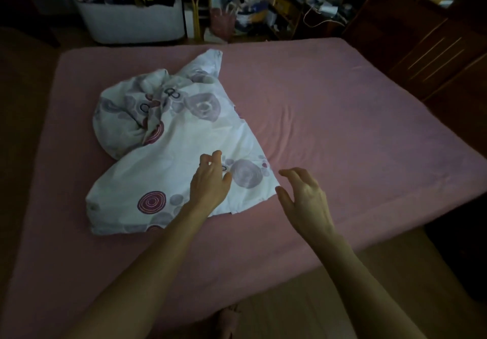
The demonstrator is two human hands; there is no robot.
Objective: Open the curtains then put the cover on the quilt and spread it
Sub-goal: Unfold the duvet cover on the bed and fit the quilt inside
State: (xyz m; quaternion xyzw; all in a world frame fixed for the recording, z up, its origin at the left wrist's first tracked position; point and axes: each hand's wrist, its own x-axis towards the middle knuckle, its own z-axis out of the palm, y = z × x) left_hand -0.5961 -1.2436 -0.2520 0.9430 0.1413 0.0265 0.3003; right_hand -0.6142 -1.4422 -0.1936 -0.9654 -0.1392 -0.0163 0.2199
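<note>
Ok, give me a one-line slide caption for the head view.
Both hands, left and right, reach open over a crumpled circle-print quilt cover on a pink bed.

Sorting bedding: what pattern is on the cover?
White cover with purple concentric circles; head view.

A crumpled white quilt cover with purple circle prints [168, 138] lies on the pink-sheeted bed [342, 128], toward nine o'clock. A white plastic tub [131, 20] stands beyond the bed at eleven o'clock, a dark wooden cabinet [421, 43] at two o'clock.
</note>
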